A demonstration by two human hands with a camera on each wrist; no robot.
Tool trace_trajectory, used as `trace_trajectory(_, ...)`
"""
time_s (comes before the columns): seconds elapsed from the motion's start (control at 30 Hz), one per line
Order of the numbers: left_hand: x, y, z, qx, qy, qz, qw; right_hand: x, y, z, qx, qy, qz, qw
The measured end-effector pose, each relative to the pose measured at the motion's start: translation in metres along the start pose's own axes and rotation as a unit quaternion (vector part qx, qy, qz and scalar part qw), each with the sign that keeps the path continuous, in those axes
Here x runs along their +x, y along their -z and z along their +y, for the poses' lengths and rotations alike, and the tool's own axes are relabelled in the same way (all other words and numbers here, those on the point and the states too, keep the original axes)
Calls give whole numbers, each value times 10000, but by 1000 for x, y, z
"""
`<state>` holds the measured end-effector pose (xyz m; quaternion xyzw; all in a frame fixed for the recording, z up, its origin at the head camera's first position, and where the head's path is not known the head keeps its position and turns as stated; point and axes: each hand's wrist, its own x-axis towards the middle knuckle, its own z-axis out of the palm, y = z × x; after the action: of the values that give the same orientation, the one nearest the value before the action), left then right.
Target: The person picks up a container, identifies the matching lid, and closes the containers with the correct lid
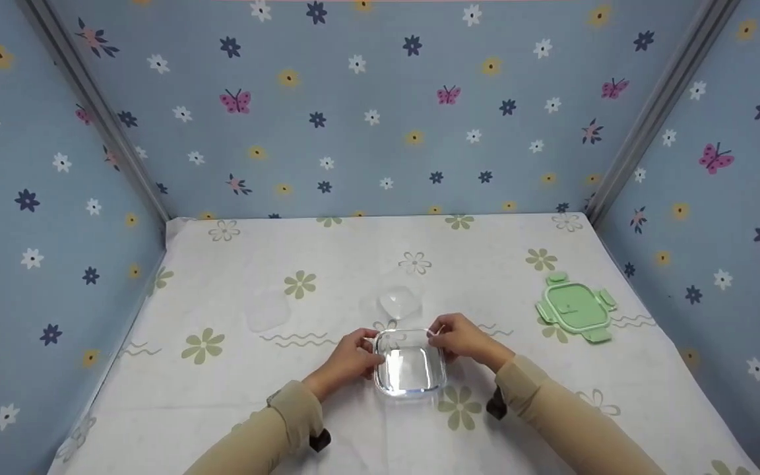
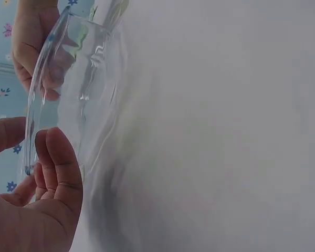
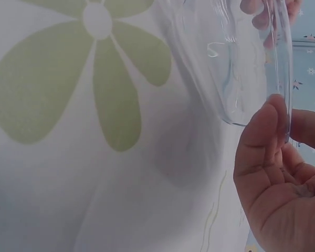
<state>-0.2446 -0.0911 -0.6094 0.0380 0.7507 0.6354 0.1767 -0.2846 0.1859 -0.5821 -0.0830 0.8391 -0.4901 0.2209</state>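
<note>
Both hands hold a clear glass food container (image 1: 411,371) by its rim, near the front middle of the table. The left hand (image 1: 353,355) pinches its left side, thumb against the rim and fingers curled beneath in the left wrist view. On the far right corner, the right hand (image 1: 464,340) has its thumb and fingers around the edge, which the right wrist view shows closely (image 3: 283,168). Nothing is visible inside the container. Whether its base touches the cloth I cannot tell. A light green lid (image 1: 578,307) with side flaps lies to the right, apart from both hands.
Just behind the container is a clear, hard-to-make-out plastic item (image 1: 400,302). A thin translucent square piece (image 1: 268,312) lies farther left. White floral cloth (image 1: 175,389) covers the table, and blue patterned walls (image 1: 380,86) enclose its back and sides.
</note>
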Motion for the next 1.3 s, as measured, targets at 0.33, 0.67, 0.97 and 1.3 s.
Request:
trace_trajectory(0.33, 29, 9, 4, 157, -204, 42, 9997, 0, -4, 2, 102, -176, 192, 9996)
trace_trajectory(0.67, 42, 13, 4, 760, -563, -403, 9947, 2, -4, 2, 97, -246, 161, 9995)
trace_trajectory(0.97, 45, 13, 4, 843, -639, -653, 9922, 1, -5, 3, 233, 72, 171, 9996)
trace_trajectory(1.3, 46, 14, -2, 629, -593, -727, 9936, 1, -6, 5, 289, 22, 202, 9994)
